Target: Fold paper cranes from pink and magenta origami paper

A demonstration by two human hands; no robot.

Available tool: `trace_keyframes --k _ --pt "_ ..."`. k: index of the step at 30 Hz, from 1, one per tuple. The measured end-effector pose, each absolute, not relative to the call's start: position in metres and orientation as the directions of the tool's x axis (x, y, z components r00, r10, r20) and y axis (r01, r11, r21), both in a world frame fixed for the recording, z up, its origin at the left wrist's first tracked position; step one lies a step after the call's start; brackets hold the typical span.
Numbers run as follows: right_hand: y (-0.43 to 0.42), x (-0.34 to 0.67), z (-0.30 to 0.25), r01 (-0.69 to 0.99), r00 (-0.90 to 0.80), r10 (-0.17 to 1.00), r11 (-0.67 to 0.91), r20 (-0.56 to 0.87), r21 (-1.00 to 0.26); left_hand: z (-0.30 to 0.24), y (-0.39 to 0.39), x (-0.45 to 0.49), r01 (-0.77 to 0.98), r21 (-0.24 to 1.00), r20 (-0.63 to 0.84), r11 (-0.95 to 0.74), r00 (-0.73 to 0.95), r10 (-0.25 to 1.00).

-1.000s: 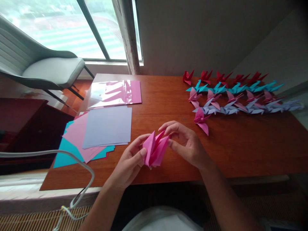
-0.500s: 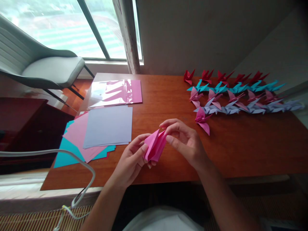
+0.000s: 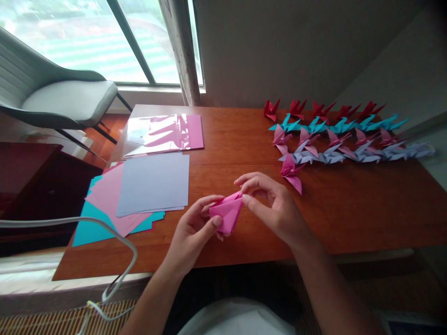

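Note:
Above the front part of the wooden table I hold a folded piece of pink origami paper (image 3: 228, 215) between both hands. My left hand (image 3: 197, 228) is closed on its left side, thumb across the front face and fingers behind it. With thumb and fingertips, my right hand (image 3: 274, 207) pinches the upper right corner. The front flap lies nearly flat, and a narrow gap shows along the top edge. A finished pink paper crane (image 3: 291, 173) stands on the table beyond my right hand.
Rows of paper cranes in red (image 3: 298, 110), turquoise (image 3: 316, 124), light pink (image 3: 309, 140) and lavender (image 3: 333, 156) line the back right. On the left lie lavender sheets (image 3: 153, 184), turquoise sheets (image 3: 91, 228) and a plastic packet (image 3: 153, 135). A white cable (image 3: 118, 235) crosses the front left.
The paper's front flap, standing apart before, now lies across toward my right hand. My left thumb has shifted right over it. The view has moved slightly.

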State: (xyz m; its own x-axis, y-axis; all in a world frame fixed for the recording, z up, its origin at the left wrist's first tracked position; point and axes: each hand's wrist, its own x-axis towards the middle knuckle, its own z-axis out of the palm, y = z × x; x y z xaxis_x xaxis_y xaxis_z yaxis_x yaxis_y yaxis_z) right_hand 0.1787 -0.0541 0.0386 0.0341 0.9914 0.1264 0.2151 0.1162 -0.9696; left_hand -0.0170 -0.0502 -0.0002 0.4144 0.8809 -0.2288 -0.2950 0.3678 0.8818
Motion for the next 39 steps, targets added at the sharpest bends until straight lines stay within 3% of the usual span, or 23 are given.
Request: trace_keyframes --k 14,22,32,39 --pt "-0.055 0.186 0.030 0.065 0.047 0.997 0.058 0.061 -0.996 0.003 -0.055 -0.022 -0.460 0.791 -0.150 0.403 0.492 0.857" --pt "-0.054 0.188 0.027 -0.078 0.053 0.999 -0.004 -0.008 -0.997 0.005 -0.058 -0.026 -0.397 0.832 -0.161 0.388 0.498 0.852" --pt "-0.052 0.191 0.030 -0.054 0.015 0.995 -0.093 -0.094 -0.994 0.002 -0.059 -0.025 -0.337 0.856 -0.145 0.392 0.570 0.808" --pt "-0.051 0.184 0.025 -0.026 0.099 0.992 -0.078 -0.080 -0.997 -0.001 -0.056 -0.026 -0.290 0.891 -0.116 0.349 0.597 0.793"
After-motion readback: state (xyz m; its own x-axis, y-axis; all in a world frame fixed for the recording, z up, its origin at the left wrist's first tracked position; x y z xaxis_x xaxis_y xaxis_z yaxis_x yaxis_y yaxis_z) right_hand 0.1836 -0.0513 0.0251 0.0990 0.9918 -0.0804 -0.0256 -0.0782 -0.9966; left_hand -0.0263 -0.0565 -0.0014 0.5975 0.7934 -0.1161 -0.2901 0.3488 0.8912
